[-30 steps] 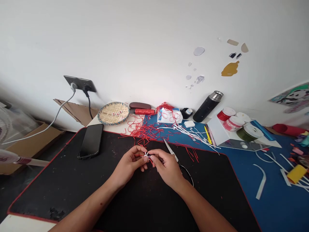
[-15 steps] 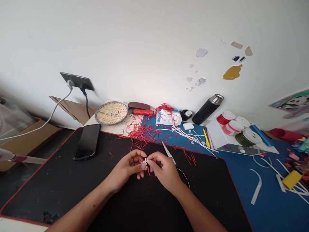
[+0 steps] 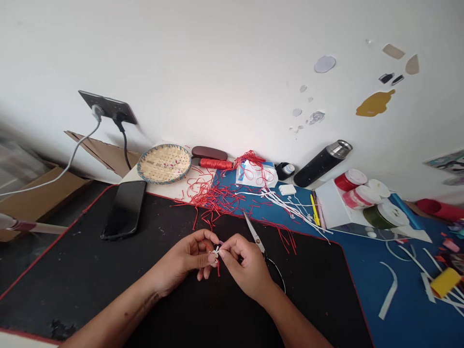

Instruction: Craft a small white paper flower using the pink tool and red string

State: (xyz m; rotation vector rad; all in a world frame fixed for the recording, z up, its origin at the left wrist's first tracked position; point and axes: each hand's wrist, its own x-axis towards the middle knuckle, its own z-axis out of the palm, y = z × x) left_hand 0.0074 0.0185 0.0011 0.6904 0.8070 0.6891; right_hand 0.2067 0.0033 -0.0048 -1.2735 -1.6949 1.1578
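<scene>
A small knot of white cord [image 3: 215, 252] with red cord in it sits between my two hands above the black mat [image 3: 203, 309]. My left hand [image 3: 194, 256] pinches it between thumb and fingers, and a red cord end [image 3: 218, 268] hangs down below. From the other side, the thumb and forefinger of my right hand [image 3: 242, 258] grip a part of the same white cord. Its finer loops are too small to make out. Scissors [image 3: 255, 234] lie just beyond my right hand, partly hidden by it.
Loose red cord pieces [image 3: 213, 195] are strewn beyond the mat's back edge, near white cords [image 3: 286, 203]. A phone [image 3: 124, 209] lies at left, with a woven basket [image 3: 164, 164] behind. A black flask [image 3: 322, 163] and paint jars [image 3: 362, 195] stand at back right.
My view has shifted slightly, so the surroundings sit a little differently in it. My hands keep their pinch on the knot, and the white cord between them shows more clearly.
</scene>
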